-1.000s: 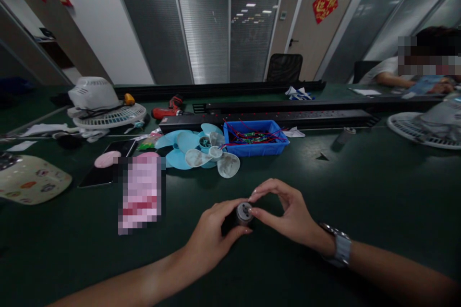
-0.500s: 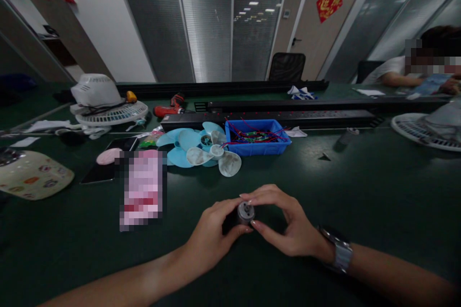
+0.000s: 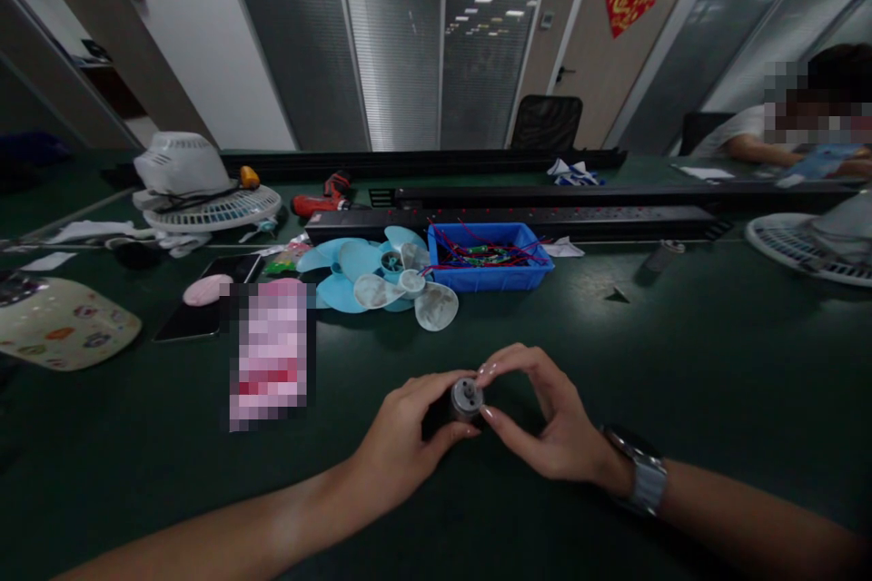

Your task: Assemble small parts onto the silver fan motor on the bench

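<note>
A small silver cylindrical motor [image 3: 466, 397] is held just above the dark green table [image 3: 681, 354], its round end face turned toward me. My left hand [image 3: 401, 445] grips its body from the left. My right hand [image 3: 545, 422], with a watch on the wrist, pinches the end of the motor with thumb and forefinger. Both hands meet at the motor near the table's front middle.
Behind the hands lie light blue and clear fan blades [image 3: 381, 277] and a blue bin [image 3: 490, 256] of red-wired parts. White fan housings [image 3: 197, 191] stand far left, a red drill [image 3: 320, 198] behind, a phone [image 3: 204, 300] left. Another person [image 3: 783, 132] sits far right.
My right fingers have shifted on the motor's end, as if turning it. The view has tilted slightly; the hands stay in the same place.
</note>
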Demonstrator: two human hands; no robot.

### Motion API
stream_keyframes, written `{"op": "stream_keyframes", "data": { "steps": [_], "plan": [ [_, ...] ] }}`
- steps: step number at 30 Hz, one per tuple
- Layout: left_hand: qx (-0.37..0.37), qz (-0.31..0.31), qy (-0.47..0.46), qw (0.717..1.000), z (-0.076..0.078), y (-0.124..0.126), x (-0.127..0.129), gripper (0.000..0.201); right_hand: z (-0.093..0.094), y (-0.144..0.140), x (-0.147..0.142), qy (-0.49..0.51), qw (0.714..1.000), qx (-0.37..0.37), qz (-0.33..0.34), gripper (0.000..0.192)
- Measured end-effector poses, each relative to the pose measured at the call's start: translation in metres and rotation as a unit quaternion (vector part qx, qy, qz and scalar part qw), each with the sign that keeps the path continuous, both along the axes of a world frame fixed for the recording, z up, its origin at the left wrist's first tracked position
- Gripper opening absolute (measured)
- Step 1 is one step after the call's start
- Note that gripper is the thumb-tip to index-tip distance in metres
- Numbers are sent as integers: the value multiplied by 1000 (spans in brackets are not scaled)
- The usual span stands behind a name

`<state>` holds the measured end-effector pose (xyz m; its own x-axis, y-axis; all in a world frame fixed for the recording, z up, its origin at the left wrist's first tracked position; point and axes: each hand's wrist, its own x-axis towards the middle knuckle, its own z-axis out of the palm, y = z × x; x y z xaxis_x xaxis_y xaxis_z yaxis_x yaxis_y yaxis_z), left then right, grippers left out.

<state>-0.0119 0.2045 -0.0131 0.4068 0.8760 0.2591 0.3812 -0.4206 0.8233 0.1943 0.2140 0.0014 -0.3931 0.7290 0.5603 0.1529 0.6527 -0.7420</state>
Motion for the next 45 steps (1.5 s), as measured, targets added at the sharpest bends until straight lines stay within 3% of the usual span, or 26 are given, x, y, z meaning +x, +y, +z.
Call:
{"op": "stream_keyframes", "data": {
  "steps": [9,14,22,45],
  "plan": [
    [7,9,6,1000,-2,-1,-1,35,3,3,-2,-66,998,-17,13,44],
    [18,12,13,1000,-2,-1,-1,33,3,3,-3,-121,990,-69,30,50],
    [-1,1,6,1000,2,0,1,37,-2,7,-4,-41,994,-97,19,21],
    [-4,-9,-7,1000,2,0,1,45,4,9,-7,-62,981,-180,17,16]
  ]
}}
